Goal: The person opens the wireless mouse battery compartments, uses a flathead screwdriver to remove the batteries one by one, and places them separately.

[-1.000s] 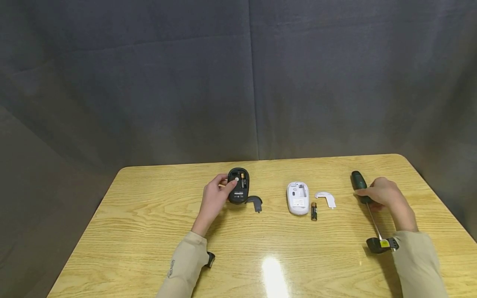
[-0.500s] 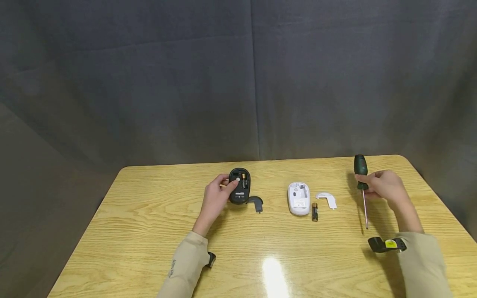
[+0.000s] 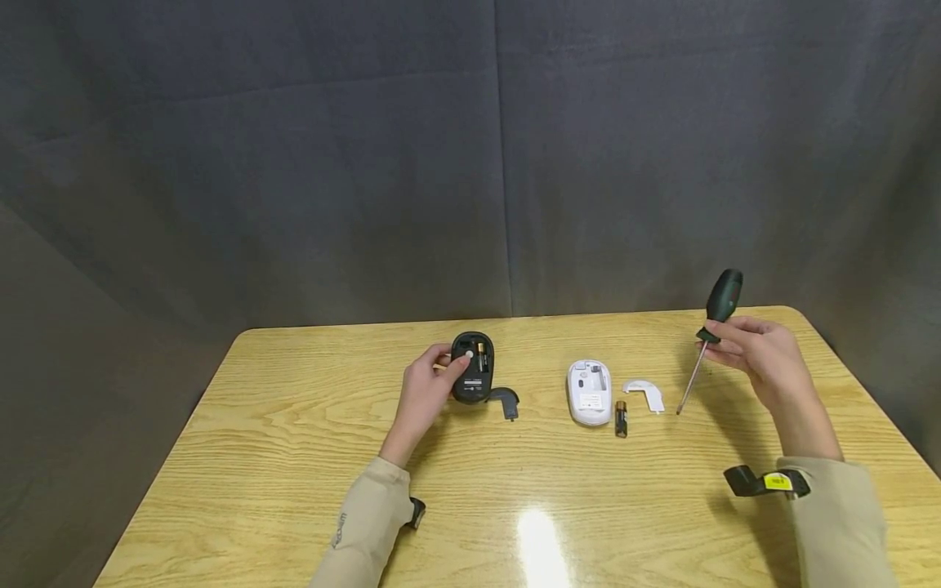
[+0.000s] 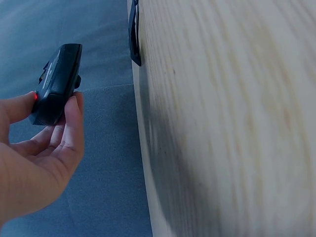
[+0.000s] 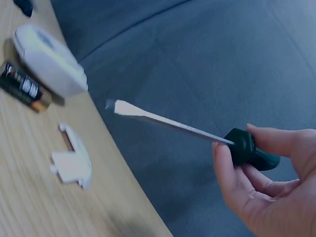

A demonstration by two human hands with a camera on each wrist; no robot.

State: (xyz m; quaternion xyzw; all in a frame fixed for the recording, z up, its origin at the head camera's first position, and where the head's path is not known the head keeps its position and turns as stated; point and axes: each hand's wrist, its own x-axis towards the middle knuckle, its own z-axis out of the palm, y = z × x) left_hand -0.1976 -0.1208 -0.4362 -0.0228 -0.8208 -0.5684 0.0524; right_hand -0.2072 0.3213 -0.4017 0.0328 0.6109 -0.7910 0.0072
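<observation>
In the head view, the left hand (image 3: 425, 392) grasps the black mouse (image 3: 471, 365) near the far edge of the table (image 3: 294, 457), its black cover (image 3: 504, 401) beside it. The right hand (image 3: 757, 359) grips the screwdriver (image 3: 710, 331) above the far right corner, tip tilted down toward the white cover (image 3: 644, 392). The white mouse (image 3: 589, 391) and a battery (image 3: 621, 417) lie at the middle.

In the left wrist view, fingers (image 4: 69, 129) curl around the black mouse (image 4: 57, 84).

In the right wrist view, fingers (image 5: 224, 165) pinch the screwdriver (image 5: 197, 132) at its handle.

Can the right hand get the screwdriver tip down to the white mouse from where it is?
Probably yes. The right hand holds the screwdriver lifted above the table, tip pointing toward the white mouse; only the small white cover lies flat between them.
</observation>
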